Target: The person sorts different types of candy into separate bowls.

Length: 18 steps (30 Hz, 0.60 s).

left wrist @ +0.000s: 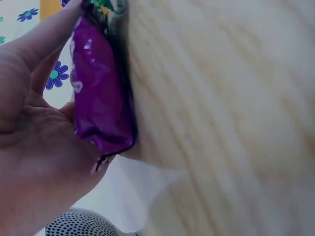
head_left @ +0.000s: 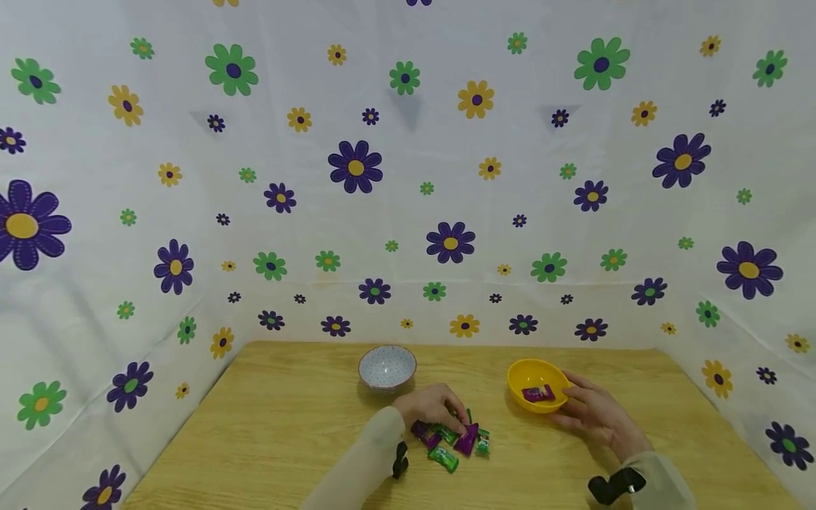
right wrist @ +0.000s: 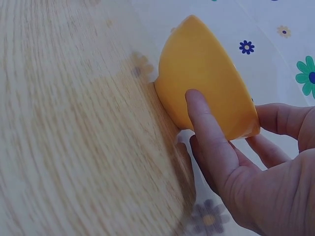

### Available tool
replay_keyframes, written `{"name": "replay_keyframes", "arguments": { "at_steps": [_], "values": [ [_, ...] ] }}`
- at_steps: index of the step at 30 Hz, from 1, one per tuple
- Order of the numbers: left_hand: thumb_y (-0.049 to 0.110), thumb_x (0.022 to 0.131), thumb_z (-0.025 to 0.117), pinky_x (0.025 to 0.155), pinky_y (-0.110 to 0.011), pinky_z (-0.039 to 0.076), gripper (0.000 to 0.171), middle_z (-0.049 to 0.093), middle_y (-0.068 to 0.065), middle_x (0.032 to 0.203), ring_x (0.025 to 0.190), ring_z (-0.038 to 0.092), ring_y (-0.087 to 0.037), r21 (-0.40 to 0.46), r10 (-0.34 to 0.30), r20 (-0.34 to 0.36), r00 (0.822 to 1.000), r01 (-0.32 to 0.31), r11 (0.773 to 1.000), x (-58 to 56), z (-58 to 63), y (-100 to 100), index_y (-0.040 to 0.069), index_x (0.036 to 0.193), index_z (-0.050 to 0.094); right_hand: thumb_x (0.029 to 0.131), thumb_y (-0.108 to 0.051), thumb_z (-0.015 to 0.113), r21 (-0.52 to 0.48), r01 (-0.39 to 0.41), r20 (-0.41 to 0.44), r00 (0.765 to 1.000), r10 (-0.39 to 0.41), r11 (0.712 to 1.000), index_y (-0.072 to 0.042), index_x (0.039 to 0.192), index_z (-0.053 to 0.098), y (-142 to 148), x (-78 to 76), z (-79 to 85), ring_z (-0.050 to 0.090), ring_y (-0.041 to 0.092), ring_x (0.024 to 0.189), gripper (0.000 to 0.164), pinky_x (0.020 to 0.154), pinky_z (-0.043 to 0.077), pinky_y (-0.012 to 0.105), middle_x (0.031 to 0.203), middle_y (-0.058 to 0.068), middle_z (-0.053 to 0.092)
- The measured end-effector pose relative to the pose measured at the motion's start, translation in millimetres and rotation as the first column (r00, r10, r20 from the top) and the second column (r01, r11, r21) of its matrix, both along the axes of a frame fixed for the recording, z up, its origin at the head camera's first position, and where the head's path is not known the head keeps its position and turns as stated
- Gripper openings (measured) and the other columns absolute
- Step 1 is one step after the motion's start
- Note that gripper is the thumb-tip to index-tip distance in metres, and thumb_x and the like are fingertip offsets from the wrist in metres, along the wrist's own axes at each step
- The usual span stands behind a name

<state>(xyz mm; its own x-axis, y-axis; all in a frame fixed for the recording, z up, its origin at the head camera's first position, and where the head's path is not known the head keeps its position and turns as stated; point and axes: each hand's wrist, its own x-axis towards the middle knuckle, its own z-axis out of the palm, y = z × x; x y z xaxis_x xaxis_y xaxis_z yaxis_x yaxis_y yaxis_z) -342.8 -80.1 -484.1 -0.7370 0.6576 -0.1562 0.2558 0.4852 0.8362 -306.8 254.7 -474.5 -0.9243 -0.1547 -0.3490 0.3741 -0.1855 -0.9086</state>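
Observation:
My left hand (head_left: 435, 407) reaches down into a small pile of wrapped candies and pinches a purple-wrapped candy (head_left: 467, 439) at its upper end. That purple wrapper (left wrist: 101, 88) looms large beside the palm in the left wrist view. Around it lie green-wrapped candies (head_left: 443, 459) and another purple one (head_left: 423, 433), partly under the hand. On the right, my right hand (head_left: 596, 411) holds a yellow bowl (head_left: 535, 367) by its right side, fingers along the outer wall (right wrist: 209, 73) and at the rim. Inside the bowl sits one purple candy (head_left: 538, 393).
A patterned pale bowl with a reddish rim (head_left: 387, 368) stands behind the left hand. The wooden table (head_left: 274, 425) meets a flower-printed cloth (head_left: 446, 212) at the back and sides. Black straps (head_left: 615, 486) sit on both wrists.

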Motion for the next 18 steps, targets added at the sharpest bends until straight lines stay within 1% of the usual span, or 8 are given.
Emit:
{"name": "replay_keyframes", "arguments": {
  "at_steps": [2, 5, 7, 9, 12, 14, 16, 18],
  "values": [
    [0.003, 0.082, 0.076, 0.073, -0.019, 0.047, 0.008, 0.073, -0.001, 0.089, 0.075, 0.058, -0.006, -0.003, 0.001, 0.006, 1.000, -0.001, 1.000, -1.1, 2.0, -0.2, 0.001, 0.090, 0.077, 0.104, -0.016, 0.045, -0.003, -0.018, -0.008, 1.000, 0.018, 1.000, -0.014, 0.159, 0.009, 0.9, 0.8, 0.8, 0.064, 0.022, 0.103, 0.065, 0.097, 0.052, 0.041, 0.160, 0.030, 0.008],
    [0.003, 0.082, 0.076, 0.072, -0.020, 0.048, 0.009, 0.073, -0.001, 0.087, 0.075, 0.059, -0.006, 0.017, 0.013, 0.028, 1.000, -0.013, 1.000, -1.6, 4.0, -1.8, 0.001, 0.091, 0.077, 0.104, -0.014, 0.046, -0.016, -0.013, -0.010, 1.000, 0.013, 1.000, -0.013, 0.158, 0.010, 0.4, 0.7, 1.3, 0.063, 0.022, 0.101, 0.065, 0.097, 0.052, 0.043, 0.159, 0.030, 0.008],
    [0.004, 0.083, 0.076, 0.067, -0.021, 0.046, 0.009, 0.072, 0.001, 0.084, 0.072, 0.057, -0.007, 0.039, 0.028, 0.043, 0.999, -0.030, 0.999, -1.6, 4.4, -3.0, 0.002, 0.091, 0.077, 0.104, -0.014, 0.046, -0.021, -0.007, -0.009, 1.000, 0.007, 1.000, -0.013, 0.158, 0.011, -0.1, 0.0, 1.0, 0.062, 0.024, 0.103, 0.065, 0.098, 0.051, 0.045, 0.160, 0.030, 0.008],
    [0.006, 0.083, 0.076, 0.057, -0.022, 0.042, 0.008, 0.071, 0.002, 0.079, 0.064, 0.051, -0.007, 0.062, 0.049, 0.060, 0.997, -0.053, 0.997, -1.9, 4.7, -4.1, 0.004, 0.091, 0.077, 0.103, -0.014, 0.046, -0.022, 0.001, -0.011, 1.000, -0.001, 1.000, -0.013, 0.158, 0.011, -0.7, -0.5, 0.9, 0.061, 0.025, 0.105, 0.065, 0.098, 0.051, 0.046, 0.159, 0.030, 0.008],
    [0.009, 0.084, 0.075, 0.052, -0.021, 0.040, 0.007, 0.069, 0.004, 0.077, 0.062, 0.048, -0.009, 0.085, 0.065, 0.073, 0.995, -0.071, 0.994, -3.3, 5.2, -5.0, 0.007, 0.091, 0.078, 0.104, -0.015, 0.046, -0.013, 0.001, -0.016, 1.000, -0.001, 1.000, -0.013, 0.158, 0.011, -0.5, -0.8, 0.8, 0.061, 0.025, 0.107, 0.065, 0.098, 0.051, 0.045, 0.160, 0.030, 0.009],
    [0.009, 0.086, 0.074, 0.051, -0.021, 0.041, 0.008, 0.068, 0.003, 0.078, 0.062, 0.048, -0.010, 0.094, 0.065, 0.078, 0.995, -0.072, 0.993, -4.3, 6.2, -4.9, 0.007, 0.093, 0.077, 0.104, -0.015, 0.046, -0.014, -0.001, -0.020, 1.000, 0.000, 1.000, -0.012, 0.158, 0.011, -0.3, -0.8, 1.2, 0.061, 0.024, 0.105, 0.065, 0.097, 0.052, 0.045, 0.159, 0.030, 0.009],
    [0.010, 0.087, 0.073, 0.055, -0.022, 0.045, 0.009, 0.070, 0.003, 0.081, 0.066, 0.051, -0.011, 0.103, 0.063, 0.071, 0.995, -0.070, 0.992, -4.8, 7.1, -4.1, 0.007, 0.094, 0.077, 0.104, -0.015, 0.045, -0.016, -0.008, -0.022, 1.000, 0.007, 1.000, -0.012, 0.158, 0.010, 0.1, -0.9, 1.1, 0.062, 0.023, 0.104, 0.065, 0.097, 0.052, 0.044, 0.159, 0.030, 0.008],
    [0.011, 0.087, 0.073, 0.055, -0.023, 0.043, 0.010, 0.069, 0.004, 0.082, 0.066, 0.049, -0.011, 0.110, 0.066, 0.056, 0.996, -0.071, 0.991, -4.9, 8.1, -2.5, 0.007, 0.095, 0.077, 0.104, -0.014, 0.044, -0.019, -0.007, -0.021, 1.000, 0.007, 1.000, -0.012, 0.158, 0.010, 0.1, -0.6, 1.1, 0.061, 0.024, 0.104, 0.064, 0.097, 0.052, 0.045, 0.159, 0.030, 0.008]
  ]
}}
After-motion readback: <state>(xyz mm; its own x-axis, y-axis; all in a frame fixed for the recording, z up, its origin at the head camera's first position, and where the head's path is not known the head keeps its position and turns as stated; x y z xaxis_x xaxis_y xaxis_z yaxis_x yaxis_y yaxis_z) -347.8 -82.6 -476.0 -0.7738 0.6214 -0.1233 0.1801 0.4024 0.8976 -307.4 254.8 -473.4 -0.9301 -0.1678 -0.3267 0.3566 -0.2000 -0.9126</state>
